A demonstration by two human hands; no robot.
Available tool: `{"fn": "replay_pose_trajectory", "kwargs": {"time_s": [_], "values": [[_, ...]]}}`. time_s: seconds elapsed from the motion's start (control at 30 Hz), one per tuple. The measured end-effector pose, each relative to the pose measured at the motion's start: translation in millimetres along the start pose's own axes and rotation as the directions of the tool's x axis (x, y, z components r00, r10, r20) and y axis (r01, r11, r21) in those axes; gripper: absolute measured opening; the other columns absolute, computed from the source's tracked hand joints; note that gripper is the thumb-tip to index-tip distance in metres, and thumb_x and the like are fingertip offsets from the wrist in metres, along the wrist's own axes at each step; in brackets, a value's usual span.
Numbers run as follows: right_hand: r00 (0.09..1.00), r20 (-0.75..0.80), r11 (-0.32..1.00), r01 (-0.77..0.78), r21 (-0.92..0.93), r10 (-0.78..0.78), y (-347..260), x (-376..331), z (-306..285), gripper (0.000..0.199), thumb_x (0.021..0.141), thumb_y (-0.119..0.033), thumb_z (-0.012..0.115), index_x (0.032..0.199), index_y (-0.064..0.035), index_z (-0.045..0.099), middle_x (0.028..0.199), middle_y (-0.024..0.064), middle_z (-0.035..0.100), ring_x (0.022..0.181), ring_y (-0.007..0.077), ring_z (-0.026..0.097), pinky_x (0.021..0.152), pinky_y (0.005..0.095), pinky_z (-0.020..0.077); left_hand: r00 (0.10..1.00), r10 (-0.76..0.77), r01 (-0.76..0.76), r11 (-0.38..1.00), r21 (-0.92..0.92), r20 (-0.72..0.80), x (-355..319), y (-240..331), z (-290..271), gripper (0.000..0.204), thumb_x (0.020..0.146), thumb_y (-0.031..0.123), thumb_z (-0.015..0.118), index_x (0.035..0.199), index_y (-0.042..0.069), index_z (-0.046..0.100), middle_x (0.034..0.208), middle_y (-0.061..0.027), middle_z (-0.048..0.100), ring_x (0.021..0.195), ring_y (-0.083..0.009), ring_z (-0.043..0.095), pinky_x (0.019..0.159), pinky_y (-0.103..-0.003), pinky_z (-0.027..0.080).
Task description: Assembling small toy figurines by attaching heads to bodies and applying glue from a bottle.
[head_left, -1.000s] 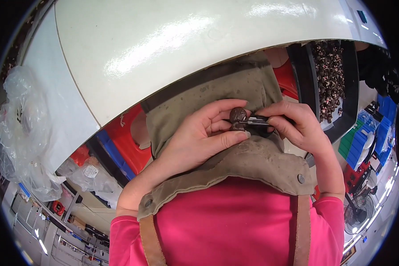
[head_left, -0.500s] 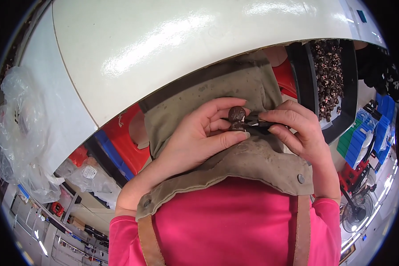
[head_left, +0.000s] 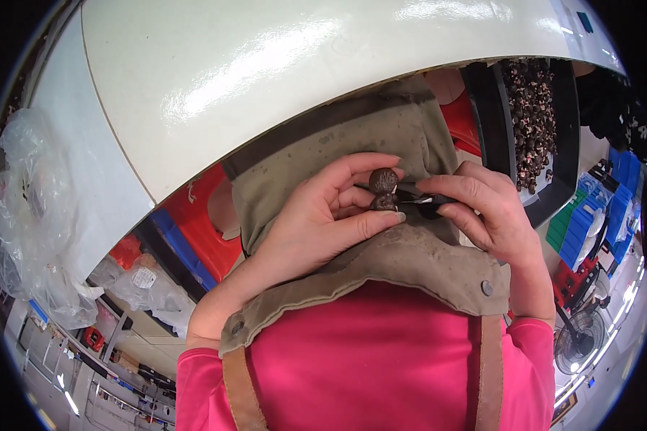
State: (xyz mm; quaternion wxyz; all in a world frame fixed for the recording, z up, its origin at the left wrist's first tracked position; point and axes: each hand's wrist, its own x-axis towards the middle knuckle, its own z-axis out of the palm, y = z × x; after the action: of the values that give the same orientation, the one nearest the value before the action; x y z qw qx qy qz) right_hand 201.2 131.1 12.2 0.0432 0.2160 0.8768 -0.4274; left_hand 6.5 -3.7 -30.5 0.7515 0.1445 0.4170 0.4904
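- Closest to me is my pink top, with the brown straps of my apron running down over it on both sides.
- Just beyond that, the olive canvas bib of the apron spreads out under my hands, fastened by a metal snap on my right.
- My left hand rests over the bib, its grip closed on a small dark brown nut: the index finger curls over the top of it and the thumb presses from below.
- A second round brown piece sits directly beneath the nut, touching it, between the same fingers.
- My right hand comes in from the other side, its grip closed on a small dark tool; thumb and forefinger pinch it, and its tip points toward the nut. I cannot tell whether the tip touches it.
- The nut is thus held in the air above the bib, between both hands, near the edge of the surface.
- Beyond my hands, the glossy cream-coloured surface arches across the upper view.
- To the far right, a black tray holds a heap of similar dark nuts.
- Red crates show beneath the surface, and crumpled clear plastic bags lie at the far left.
- Blue crates and a fan stand off on the right.
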Motion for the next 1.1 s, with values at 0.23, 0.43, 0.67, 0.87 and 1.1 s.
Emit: {"fn": "replay_pose_trajectory", "kwargs": {"time_s": [0.23, 0.43, 0.67, 0.87, 1.1], "values": [[0.993, -0.1, 0.996, -0.053, 0.07, 0.06, -7, 6, 10, 0.018, 0.081, -0.005, 0.058, 0.098, -0.0033, 0.054, 0.08, 0.0122, 0.059, 0.071, 0.031, 0.059, 0.062, 0.0359, 0.0464, 0.999, -0.03, 0.03, 1.0, -0.007, -0.014, -1, 1, 0, 0.05, 0.081, -0.008, 0.061, 0.127, 0.002, 0.043, 0.123, -0.0117, 0.052, 0.1, -0.0114, 0.058, 0.088, -0.024, 0.047], [1.0, 0.015, 1.0, -0.004, -0.031, 0.004, -10, 14, 11, 0.018, 0.081, -0.009, 0.061, 0.097, -0.0052, 0.053, 0.078, 0.0111, 0.058, 0.071, 0.0316, 0.06, 0.06, 0.0384, 0.0464, 0.999, -0.003, 0.002, 1.0, -0.026, -0.039, -1, -1, 2, 0.049, 0.08, -0.008, 0.062, 0.125, 0.001, 0.044, 0.119, -0.0115, 0.054, 0.1, -0.0129, 0.059, 0.088, -0.025, 0.048], [1.0, 0.015, 0.997, 0.002, -0.072, -0.001, -13, 19, 12, 0.018, 0.081, -0.011, 0.062, 0.096, -0.0062, 0.053, 0.077, 0.0111, 0.058, 0.069, 0.0309, 0.06, 0.057, 0.0388, 0.0465, 0.999, -0.014, 0.012, 0.998, -0.056, -0.036, 1, -1, 3, 0.05, 0.08, -0.009, 0.062, 0.125, 0.001, 0.044, 0.118, -0.0116, 0.054, 0.1, -0.0131, 0.059, 0.089, -0.025, 0.048], [1.0, 0.018, 0.991, -0.014, -0.134, 0.016, -13, 20, 13, 0.019, 0.081, -0.014, 0.063, 0.097, -0.0075, 0.055, 0.078, 0.0107, 0.058, 0.068, 0.0306, 0.06, 0.057, 0.0387, 0.0469, 0.999, -0.019, 0.017, 0.999, -0.035, -0.048, 1, 1, 5, 0.05, 0.079, -0.009, 0.063, 0.125, 0.001, 0.045, 0.117, -0.0111, 0.054, 0.099, -0.0129, 0.059, 0.089, -0.025, 0.048], [0.999, 0.04, 0.983, -0.027, -0.183, 0.035, -15, 20, 12, 0.019, 0.081, -0.016, 0.064, 0.096, -0.0082, 0.057, 0.078, 0.0097, 0.058, 0.068, 0.0293, 0.06, 0.056, 0.0378, 0.047, 0.999, -0.018, 0.017, 1.0, -0.024, -0.048, 0, 0, 5, 0.051, 0.079, -0.009, 0.063, 0.125, 0.0, 0.044, 0.117, -0.0107, 0.054, 0.097, -0.0125, 0.059, 0.088, -0.025, 0.048]]}}
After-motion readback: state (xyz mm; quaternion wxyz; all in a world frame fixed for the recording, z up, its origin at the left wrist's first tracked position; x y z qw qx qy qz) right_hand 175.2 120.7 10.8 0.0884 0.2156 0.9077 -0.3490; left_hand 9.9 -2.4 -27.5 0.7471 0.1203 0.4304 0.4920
